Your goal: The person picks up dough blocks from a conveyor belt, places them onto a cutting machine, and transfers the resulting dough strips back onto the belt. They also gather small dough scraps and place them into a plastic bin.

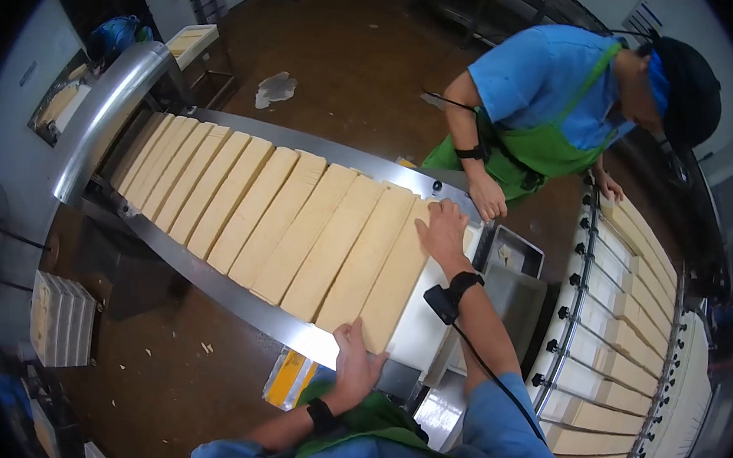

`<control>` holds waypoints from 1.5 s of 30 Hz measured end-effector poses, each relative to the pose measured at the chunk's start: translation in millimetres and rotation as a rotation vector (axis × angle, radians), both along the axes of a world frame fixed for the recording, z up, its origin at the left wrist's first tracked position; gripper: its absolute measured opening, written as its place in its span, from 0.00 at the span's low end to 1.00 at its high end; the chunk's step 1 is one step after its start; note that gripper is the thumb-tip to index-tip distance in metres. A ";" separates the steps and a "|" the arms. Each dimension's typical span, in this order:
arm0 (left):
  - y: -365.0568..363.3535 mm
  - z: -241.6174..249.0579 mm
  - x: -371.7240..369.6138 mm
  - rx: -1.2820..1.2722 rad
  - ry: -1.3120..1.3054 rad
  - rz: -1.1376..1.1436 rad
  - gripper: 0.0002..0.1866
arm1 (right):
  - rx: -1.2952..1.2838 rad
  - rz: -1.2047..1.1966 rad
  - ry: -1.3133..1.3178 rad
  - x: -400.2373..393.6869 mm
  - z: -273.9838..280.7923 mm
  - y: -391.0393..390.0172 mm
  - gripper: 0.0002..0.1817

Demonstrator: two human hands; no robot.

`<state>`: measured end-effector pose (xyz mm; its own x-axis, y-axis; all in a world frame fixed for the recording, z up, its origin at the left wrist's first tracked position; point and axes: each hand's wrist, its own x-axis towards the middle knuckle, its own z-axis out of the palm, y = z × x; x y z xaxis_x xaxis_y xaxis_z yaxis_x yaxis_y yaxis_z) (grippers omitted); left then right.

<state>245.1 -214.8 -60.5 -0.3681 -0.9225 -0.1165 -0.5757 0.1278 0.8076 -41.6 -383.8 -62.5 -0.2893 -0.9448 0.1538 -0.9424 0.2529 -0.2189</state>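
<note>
A row of long pale yellow slabs [321, 234], their exact kind not clear, lies side by side on a metal conveyor. My left hand [357, 363] grips the near end of the last slab [404, 271] at the right of the row. At that slab's far end is my right hand [446, 236], its fingers bent over the edge. Both hands wear dark wrist straps. A white surface [426, 300] shows just right of the held slab.
Across the conveyor, a co-worker [552, 106] in a green apron rests one hand near its end. To the right, more slabs lie in a frame with thin bars and black knobs [563, 312]. A curved metal hood [115, 111] covers the conveyor's far left. Stacked crates [62, 320] stand below left.
</note>
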 end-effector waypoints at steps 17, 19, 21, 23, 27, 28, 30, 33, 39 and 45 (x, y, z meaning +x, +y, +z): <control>22.6 15.2 -53.6 -0.047 -0.181 0.174 0.46 | 0.103 0.076 0.020 -36.0 1.8 8.8 0.31; 25.2 14.0 -59.3 -0.072 -0.223 0.163 0.45 | 0.143 0.075 0.042 -48.9 2.1 19.6 0.32; 24.8 15.7 -66.0 -0.080 -0.250 0.146 0.45 | 0.122 0.075 0.002 -64.0 4.9 35.4 0.34; 21.6 18.6 -68.5 -0.089 -0.278 0.114 0.44 | 0.080 0.043 0.000 -72.4 6.1 49.1 0.35; 17.2 25.6 -74.8 -0.124 -0.382 0.019 0.51 | 0.041 -0.058 -0.069 -79.3 7.8 69.7 0.36; 16.0 29.0 -78.5 -0.089 -0.417 -0.005 0.54 | -0.012 -0.049 -0.123 -80.4 -1.4 74.3 0.38; 22.2 -12.4 -73.8 -0.237 -0.449 -0.038 0.59 | 0.049 -0.132 -0.323 -78.4 -3.1 80.3 0.39; 9.4 -5.5 -77.8 -0.096 -0.531 -0.092 0.61 | -0.149 -0.150 -0.372 -80.8 -5.2 94.1 0.33; 11.9 11.6 -105.5 -0.079 -0.614 -0.059 0.54 | -0.163 -0.306 -0.311 -86.5 15.6 140.9 0.35; 44.1 17.2 -126.1 -0.330 -0.377 -0.121 0.45 | -0.310 -0.463 -0.324 -101.3 60.0 254.3 0.37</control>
